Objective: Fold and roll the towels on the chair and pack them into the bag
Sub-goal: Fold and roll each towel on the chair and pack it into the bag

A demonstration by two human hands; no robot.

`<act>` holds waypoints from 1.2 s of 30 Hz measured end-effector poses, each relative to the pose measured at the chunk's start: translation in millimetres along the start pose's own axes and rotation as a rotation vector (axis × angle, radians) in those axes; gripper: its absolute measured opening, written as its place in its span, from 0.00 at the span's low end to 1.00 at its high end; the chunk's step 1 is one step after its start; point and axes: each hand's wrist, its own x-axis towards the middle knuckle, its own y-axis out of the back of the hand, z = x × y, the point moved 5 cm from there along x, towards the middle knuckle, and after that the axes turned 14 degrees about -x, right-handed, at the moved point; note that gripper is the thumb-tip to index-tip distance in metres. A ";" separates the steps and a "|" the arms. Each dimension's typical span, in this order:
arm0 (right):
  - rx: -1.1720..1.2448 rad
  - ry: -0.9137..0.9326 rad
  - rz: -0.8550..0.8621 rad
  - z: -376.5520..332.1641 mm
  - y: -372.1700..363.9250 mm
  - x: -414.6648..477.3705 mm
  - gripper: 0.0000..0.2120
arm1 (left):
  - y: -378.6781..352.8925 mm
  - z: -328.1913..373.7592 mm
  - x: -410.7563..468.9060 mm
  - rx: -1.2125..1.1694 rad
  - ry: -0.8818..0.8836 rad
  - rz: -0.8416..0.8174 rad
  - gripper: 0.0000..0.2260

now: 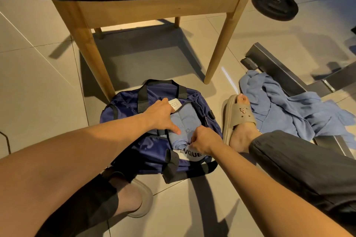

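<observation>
Head view:
Bag: a dark blue bag (134, 106) with black straps lies open on the tiled floor (38, 86), low in the middle of the frame, just in front of the chair's near left leg.
Rolled towels: light blue rolled towels (184, 119) sit inside the bag's opening, side by side; one roll's end (178, 143) shows at the near edge of the opening.
Left hand: the left hand (163, 115) reaches in from the lower left and lies over the far side of the opening, fingers spread wide, thumb pressed down on a rolled towel; it grips nothing that I can see.
Right hand: the right hand (202, 140) comes in from the lower right, fingers curled narrow at the near right edge of the opening, beside the roll's end; whether it pinches the bag's edge or the towel I cannot tell.
Label: a white label (175, 105) with small red print sticks up by the left hand's fingers.
Chair: a wooden chair (219, 48) with a black padded seat fills the upper part of the frame; no towel shows on the visible part of the seat.
Loose towel: a crumpled light blue towel (289, 109) lies on the floor at the right, partly over a metal frame (273, 63).
Feet: a foot in a beige sandal (238, 119) rests between bag and loose towel; another foot in a slipper (138, 198) shows at the lower left.
Weight plate: a black weight plate (274, 4) lies on the floor at the upper right.
</observation>
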 end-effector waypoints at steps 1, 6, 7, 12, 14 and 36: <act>-0.041 0.020 -0.009 1.2 -1.3 -3.0 0.17 | 0.3 0.2 -0.8 -0.001 -0.003 0.002 0.47; 0.170 0.179 -0.082 11.8 -3.7 -22.4 0.04 | 0.7 -0.3 -2.4 -0.008 -0.013 0.023 0.48; 0.238 0.212 -0.112 13.4 -2.3 -27.4 0.03 | 0.6 -0.1 -2.5 -0.012 -0.010 0.025 0.48; 0.409 0.288 -0.196 20.8 12.9 -37.0 0.05 | -3.4 -1.7 -2.8 0.028 -0.027 0.028 0.47; 0.476 0.262 -0.142 23.5 20.4 -33.7 0.06 | -4.4 -3.2 -2.8 0.031 -0.050 0.023 0.46; 0.196 -0.056 0.280 14.8 30.2 -9.5 0.11 | 47.2 10.0 -0.8 -0.050 -0.035 -0.155 0.20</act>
